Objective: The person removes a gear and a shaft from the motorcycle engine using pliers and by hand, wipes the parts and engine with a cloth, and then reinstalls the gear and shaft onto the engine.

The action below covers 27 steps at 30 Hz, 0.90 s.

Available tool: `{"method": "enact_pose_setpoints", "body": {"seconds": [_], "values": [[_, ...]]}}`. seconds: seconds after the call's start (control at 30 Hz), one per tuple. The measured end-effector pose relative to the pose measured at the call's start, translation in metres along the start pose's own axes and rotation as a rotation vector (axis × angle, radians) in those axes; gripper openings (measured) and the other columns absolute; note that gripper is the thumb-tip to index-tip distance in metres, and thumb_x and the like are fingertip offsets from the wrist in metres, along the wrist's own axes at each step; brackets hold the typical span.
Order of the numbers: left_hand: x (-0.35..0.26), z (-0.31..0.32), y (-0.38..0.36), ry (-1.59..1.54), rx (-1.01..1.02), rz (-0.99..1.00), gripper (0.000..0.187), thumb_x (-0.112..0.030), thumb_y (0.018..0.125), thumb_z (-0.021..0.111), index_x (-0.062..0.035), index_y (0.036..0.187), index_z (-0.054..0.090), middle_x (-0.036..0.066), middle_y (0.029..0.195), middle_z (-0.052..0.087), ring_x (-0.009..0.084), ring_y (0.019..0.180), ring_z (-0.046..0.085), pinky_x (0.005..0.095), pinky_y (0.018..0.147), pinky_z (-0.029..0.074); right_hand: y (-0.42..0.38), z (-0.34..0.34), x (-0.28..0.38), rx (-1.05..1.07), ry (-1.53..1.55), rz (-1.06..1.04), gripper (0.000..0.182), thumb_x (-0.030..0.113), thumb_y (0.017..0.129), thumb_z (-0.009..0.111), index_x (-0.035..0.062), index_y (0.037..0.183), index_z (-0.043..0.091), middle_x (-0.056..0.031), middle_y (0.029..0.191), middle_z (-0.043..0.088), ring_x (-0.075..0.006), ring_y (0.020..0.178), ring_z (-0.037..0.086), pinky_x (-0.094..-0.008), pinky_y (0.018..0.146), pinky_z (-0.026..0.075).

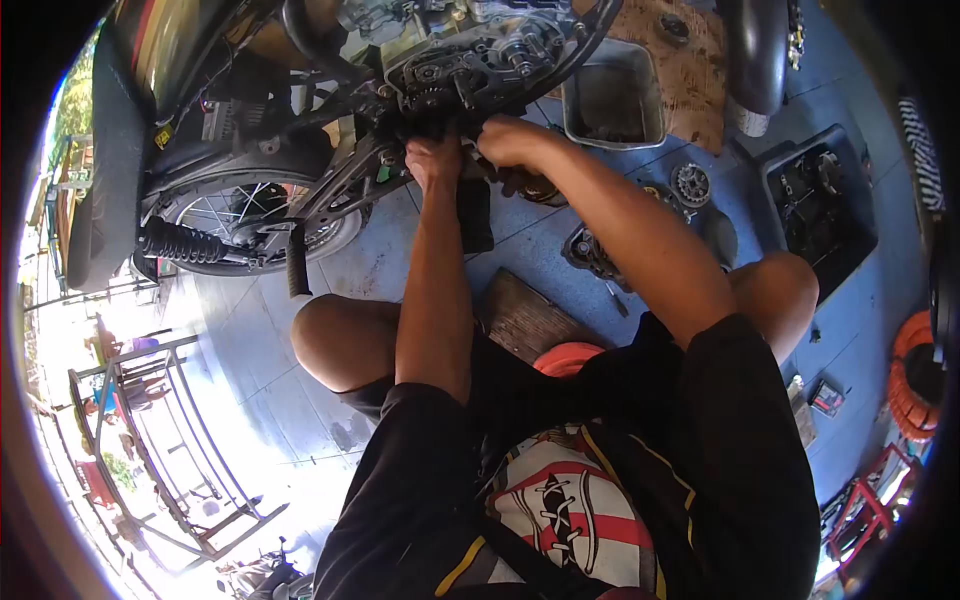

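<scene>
Both my hands are up at the underside of an opened motorcycle engine (480,62), whose inner gears show. My left hand (434,160) is closed with its fingers curled near the frame tube, just below a dark toothed gear (432,98). Close by on the right, my right hand (508,145) has bent fingers turned toward the same spot. What either hand grips is too dark and small to make out. A dark block (476,215) stands on the floor below the hands.
A grey metal tray (614,95) lies right of the engine, beside a wooden board (690,75). Further right is a black bin (820,205) of parts. Loose engine parts (595,250) rest on the tiled floor. The rear wheel (265,215) and footpeg (297,262) are at left.
</scene>
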<state>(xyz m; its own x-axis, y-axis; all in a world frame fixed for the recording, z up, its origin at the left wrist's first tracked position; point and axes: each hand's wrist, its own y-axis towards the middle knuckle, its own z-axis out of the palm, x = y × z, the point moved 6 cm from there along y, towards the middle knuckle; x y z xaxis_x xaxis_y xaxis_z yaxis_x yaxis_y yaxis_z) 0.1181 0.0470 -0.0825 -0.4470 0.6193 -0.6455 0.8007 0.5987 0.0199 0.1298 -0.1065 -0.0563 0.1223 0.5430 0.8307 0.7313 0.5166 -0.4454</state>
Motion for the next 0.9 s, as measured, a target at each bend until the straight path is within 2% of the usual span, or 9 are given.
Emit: {"method": "enact_pose_setpoints", "body": {"seconds": [0.07,0.1,0.2,0.3,0.43,0.57,0.67,0.77,0.9], "values": [[0.000,0.000,-0.002,-0.007,-0.002,-0.003,0.062,-0.051,0.069,0.071,-0.0005,0.107,0.066,0.022,0.108,0.066,0.0362,0.104,0.062,0.0435,0.090,0.048,-0.002,-0.008,0.014,0.053,-0.692,-0.215,0.031,0.012,0.082,0.049,-0.0007,0.102,0.068,-0.0208,0.104,0.066,-0.0348,0.094,0.066,-0.0425,0.078,0.052],[0.002,0.001,-0.001,0.000,-0.005,-0.003,0.063,-0.051,0.070,0.071,-0.0007,0.107,0.066,0.022,0.108,0.066,0.0361,0.105,0.062,0.0436,0.090,0.048,-0.003,-0.016,0.014,-0.018,-0.630,-0.076,0.031,0.012,0.079,0.052,0.0002,0.102,0.068,-0.0188,0.102,0.067,-0.0339,0.094,0.066,-0.0438,0.078,0.052],[0.004,0.004,0.001,0.016,-0.020,-0.014,0.063,-0.052,0.070,0.070,-0.0014,0.108,0.066,0.023,0.108,0.065,0.0366,0.106,0.061,0.0437,0.091,0.047,-0.032,-0.033,0.022,-0.205,-0.791,-0.165,0.028,0.013,0.078,0.052,0.0001,0.096,0.069,-0.0199,0.102,0.067,-0.0335,0.090,0.067,-0.0465,0.076,0.053],[0.003,0.002,0.000,0.035,-0.028,-0.020,0.065,-0.053,0.070,0.071,-0.0008,0.109,0.065,0.024,0.109,0.064,0.0385,0.106,0.060,0.0438,0.091,0.047,-0.037,-0.038,0.014,-0.363,-0.806,-0.247,0.025,0.014,0.077,0.053,0.0016,0.091,0.069,-0.0197,0.098,0.068,-0.0337,0.086,0.068,-0.0485,0.074,0.054],[0.001,-0.001,-0.004,0.016,-0.004,-0.036,0.067,-0.053,0.070,0.071,0.0004,0.110,0.064,0.025,0.109,0.064,0.0399,0.106,0.060,0.0439,0.091,0.047,-0.020,-0.036,-0.007,-0.295,-0.826,-0.252,0.023,0.015,0.077,0.054,0.0020,0.087,0.068,-0.0182,0.087,0.069,-0.0359,0.083,0.068,-0.0480,0.071,0.054],[-0.002,-0.003,-0.004,0.024,0.007,-0.014,0.066,-0.052,0.070,0.071,-0.0001,0.109,0.065,0.026,0.108,0.064,0.0403,0.107,0.059,0.0446,0.091,0.047,-0.010,-0.041,-0.034,-0.295,-0.748,-0.232,0.022,0.016,0.077,0.053,0.0017,0.087,0.068,-0.0204,0.090,0.069,-0.0364,0.087,0.068,-0.0472,0.073,0.053],[-0.001,-0.001,-0.003,0.053,-0.006,-0.025,0.064,-0.051,0.070,0.072,-0.0014,0.109,0.066,0.025,0.108,0.064,0.0395,0.107,0.060,0.0443,0.090,0.047,0.017,-0.037,-0.069,-0.325,-0.731,-0.208,0.024,0.017,0.081,0.052,0.0012,0.093,0.066,-0.0221,0.092,0.068,-0.0372,0.090,0.067,-0.0465,0.076,0.052],[0.002,-0.001,0.000,0.050,-0.021,-0.019,0.063,-0.050,0.069,0.073,-0.0029,0.109,0.066,0.023,0.108,0.065,0.0374,0.106,0.061,0.0431,0.090,0.047,0.027,-0.026,-0.084,-0.179,-0.517,-0.270,0.027,0.020,0.085,0.050,0.0017,0.101,0.063,-0.0253,0.095,0.066,-0.0398,0.094,0.064,-0.0470,0.080,0.050],[-0.007,-0.006,-0.006,0.068,-0.040,-0.030,0.062,-0.047,0.067,0.076,-0.0051,0.111,0.066,0.020,0.111,0.065,0.0344,0.107,0.061,0.0414,0.090,0.047,0.008,-0.028,-0.056,-0.088,-0.355,-0.354,0.028,0.023,0.089,0.051,0.0039,0.108,0.060,-0.0266,0.096,0.064,-0.0424,0.094,0.061,-0.0482,0.082,0.048]]}}
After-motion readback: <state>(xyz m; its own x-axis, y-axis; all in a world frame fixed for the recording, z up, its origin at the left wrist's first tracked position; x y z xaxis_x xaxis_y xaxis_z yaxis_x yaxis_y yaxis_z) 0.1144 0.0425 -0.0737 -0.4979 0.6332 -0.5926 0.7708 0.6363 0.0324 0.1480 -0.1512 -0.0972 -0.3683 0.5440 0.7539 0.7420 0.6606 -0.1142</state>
